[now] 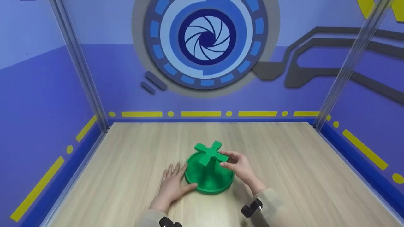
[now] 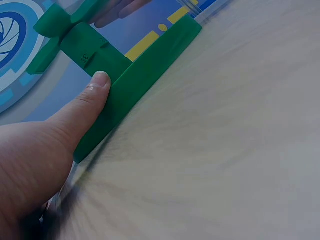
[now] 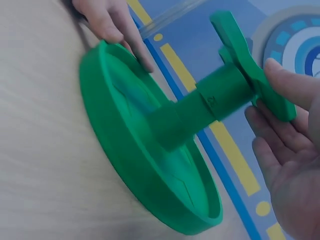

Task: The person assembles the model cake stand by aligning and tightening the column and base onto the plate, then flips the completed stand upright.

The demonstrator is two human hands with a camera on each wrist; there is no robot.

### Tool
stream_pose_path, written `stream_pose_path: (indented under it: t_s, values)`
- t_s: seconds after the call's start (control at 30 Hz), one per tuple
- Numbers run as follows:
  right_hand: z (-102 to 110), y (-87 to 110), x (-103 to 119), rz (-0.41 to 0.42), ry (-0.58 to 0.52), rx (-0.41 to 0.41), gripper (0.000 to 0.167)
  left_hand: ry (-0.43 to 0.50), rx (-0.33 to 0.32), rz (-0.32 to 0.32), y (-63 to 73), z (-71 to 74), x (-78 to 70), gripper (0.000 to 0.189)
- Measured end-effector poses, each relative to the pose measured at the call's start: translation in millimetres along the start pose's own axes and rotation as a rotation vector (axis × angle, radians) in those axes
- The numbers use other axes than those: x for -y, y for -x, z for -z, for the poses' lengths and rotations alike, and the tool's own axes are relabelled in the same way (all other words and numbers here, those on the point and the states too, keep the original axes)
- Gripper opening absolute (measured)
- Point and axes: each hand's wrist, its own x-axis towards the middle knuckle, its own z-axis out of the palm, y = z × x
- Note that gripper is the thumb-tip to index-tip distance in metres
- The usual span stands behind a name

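Observation:
A green round dish with a raised rim stands on the table. From its middle rises a thick green post, topped by a green four-armed cross piece. My right hand pinches one arm of the cross between thumb and fingers. In the right wrist view the post's upper part sits in line with the lower part, with small raised marks on it. At the dish's left side, my left hand rests with its fingers spread and fairly straight. Its thumb touches the rim.
The pale wooden tabletop is bounded by blue printed panels at the back and sides. Metal posts stand at the back corners. A black band with a small device sits on my right sleeve.

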Motion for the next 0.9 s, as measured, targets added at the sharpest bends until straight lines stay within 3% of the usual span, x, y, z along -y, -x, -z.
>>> stream_pose_path:
  t_s: [0.43, 0.9]
  values:
    - [-34, 15.2, 9, -0.024, 0.015, -0.185, 0.048, 0.0, 0.005, 0.017, 0.9, -0.9, -0.6, 0.104]
    - [-51, 22.0, 16, 0.038, 0.079, -0.231, 0.052, -0.014, -0.001, 0.016, 0.1, 0.2, -0.8, 0.103]
